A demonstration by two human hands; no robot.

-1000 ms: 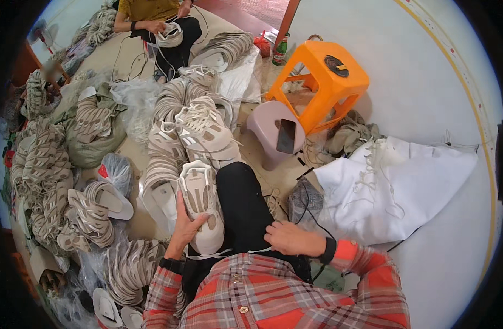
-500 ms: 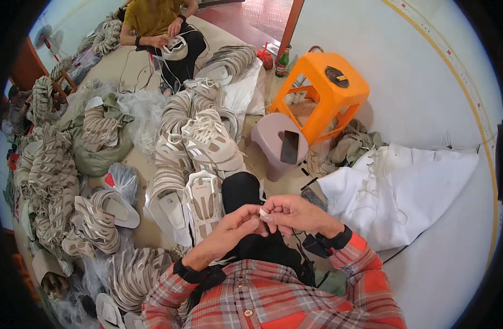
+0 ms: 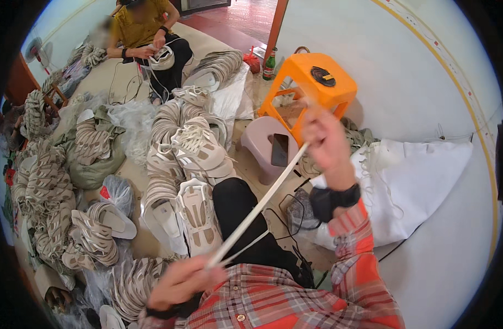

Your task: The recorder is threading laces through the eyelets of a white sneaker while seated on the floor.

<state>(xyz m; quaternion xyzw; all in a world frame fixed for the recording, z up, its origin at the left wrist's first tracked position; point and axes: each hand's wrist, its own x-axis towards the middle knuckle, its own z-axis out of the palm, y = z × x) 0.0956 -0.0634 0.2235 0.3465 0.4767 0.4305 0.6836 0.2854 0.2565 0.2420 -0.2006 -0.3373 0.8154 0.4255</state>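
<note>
Two hands are stretching one white shoelace (image 3: 262, 203) taut on a diagonal, and I am reading that as a way of keeping it straight and free of twists. I am seeing the right hand (image 3: 324, 137) raised high with its fingers pinched shut on the lace's upper end, while the left hand (image 3: 180, 282) is sitting low near the plaid shirt (image 3: 295, 301), its fingers closed on the lower end. A thinner strand is trailing from below the left fingers across the dark trouser leg (image 3: 238, 205).

Just beyond the left fingers a pale shoe upper (image 3: 199, 216) is lying on the knee, probably parked there within easy reach. Further out from it, stacked uppers (image 3: 194, 148) are crowding the floor.

Behind the right fingers an orange stool (image 3: 312, 82) is standing very close, so room for lifting higher is looking tight to me. To the outer side of the right wrist a white sack (image 3: 421, 175) is slumping against the wall. Between the two hands the space over the lap is open enough for swinging the lace. Another person (image 3: 144, 33) is sitting well apart, working on a shoe.
</note>
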